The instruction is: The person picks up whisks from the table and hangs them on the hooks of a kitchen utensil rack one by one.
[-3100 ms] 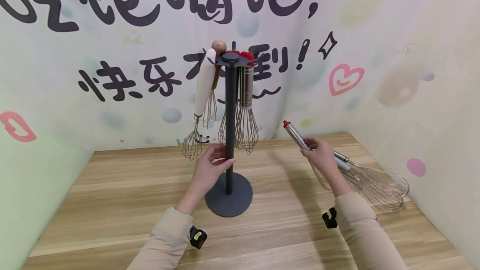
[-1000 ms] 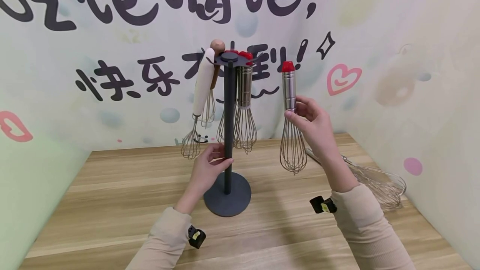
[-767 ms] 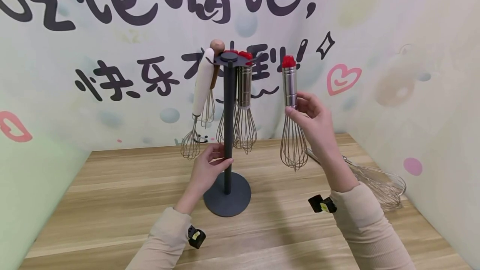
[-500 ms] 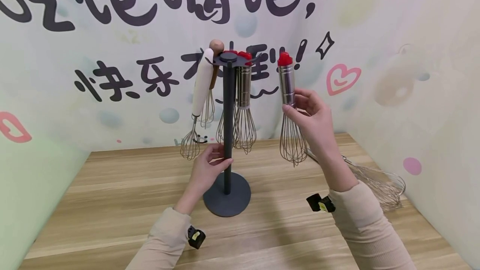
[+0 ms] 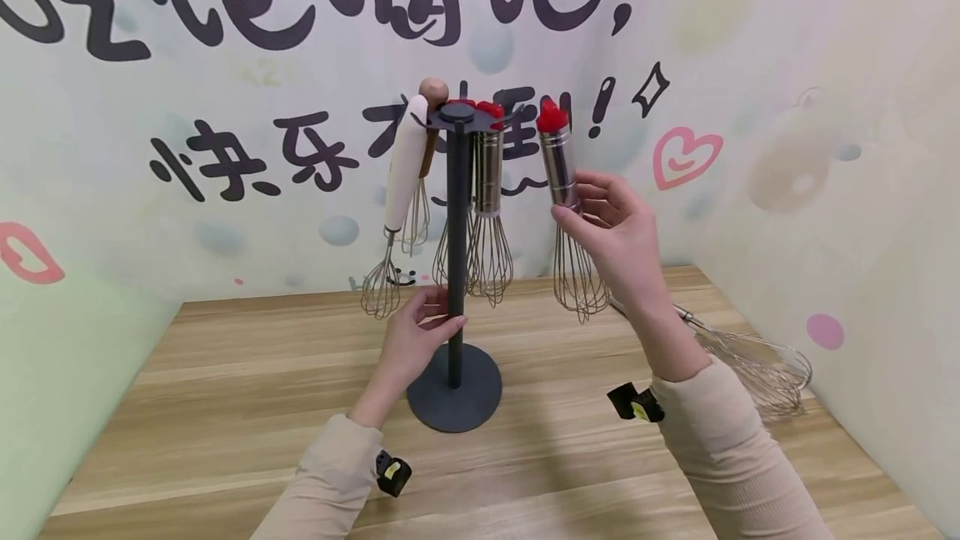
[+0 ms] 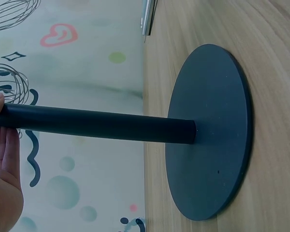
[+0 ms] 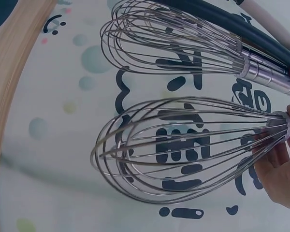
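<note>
My left hand (image 5: pixel 414 332) grips the dark post of a utensil stand (image 5: pixel 456 257), which stands upright on its round base; the left wrist view shows the post (image 6: pixel 96 124) between thumb and fingers. My right hand (image 5: pixel 618 244) pinches a steel whisk (image 5: pixel 558 163) with a red-tipped handle at the lower handle, wires hanging down, tilted slightly left. It is held to the right of the stand, apart from it. In the right wrist view its wire loops (image 7: pixel 183 150) fill the middle. A white-handled whisk (image 5: pixel 405 165), a wooden-handled one (image 5: pixel 433 92) and red-tipped steel whisks (image 5: pixel 489 177) hang from the stand's top.
More whisks (image 5: pixel 757 361) lie on the wooden table (image 5: pixel 247 407) at the right, partly behind my right forearm. A printed cloth backdrop (image 5: pixel 337 73) stands close behind the table.
My right hand has lifted the red-tipped whisk off the table and turned it upright. In the last half second it moved left toward the stand and tilted. The left hand stays on the post.
</note>
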Demonstrator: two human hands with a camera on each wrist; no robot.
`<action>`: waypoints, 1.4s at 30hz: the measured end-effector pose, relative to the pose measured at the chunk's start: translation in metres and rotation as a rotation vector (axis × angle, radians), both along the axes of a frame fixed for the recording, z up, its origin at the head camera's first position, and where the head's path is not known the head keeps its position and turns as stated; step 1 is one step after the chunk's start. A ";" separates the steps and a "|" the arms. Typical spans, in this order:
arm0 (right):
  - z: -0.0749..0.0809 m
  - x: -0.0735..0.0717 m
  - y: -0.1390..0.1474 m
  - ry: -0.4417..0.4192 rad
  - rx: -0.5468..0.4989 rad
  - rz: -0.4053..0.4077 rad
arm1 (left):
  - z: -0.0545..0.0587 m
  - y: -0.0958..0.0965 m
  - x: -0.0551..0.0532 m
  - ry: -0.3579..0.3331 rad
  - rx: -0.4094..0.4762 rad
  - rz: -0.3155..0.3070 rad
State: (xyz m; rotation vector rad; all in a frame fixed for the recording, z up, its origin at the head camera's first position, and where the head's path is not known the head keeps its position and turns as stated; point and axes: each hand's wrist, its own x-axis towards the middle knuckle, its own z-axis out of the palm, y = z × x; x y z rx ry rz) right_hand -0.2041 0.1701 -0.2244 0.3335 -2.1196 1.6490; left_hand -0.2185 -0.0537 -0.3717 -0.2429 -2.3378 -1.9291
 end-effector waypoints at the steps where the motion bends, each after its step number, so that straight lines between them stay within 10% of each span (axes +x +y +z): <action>1: 0.000 0.000 -0.001 0.004 0.002 -0.001 | 0.000 0.000 0.000 0.000 0.001 0.000; 42: -0.008 -0.001 -0.023 0.044 0.028 0.052 | -0.003 0.000 -0.001 0.020 0.008 -0.021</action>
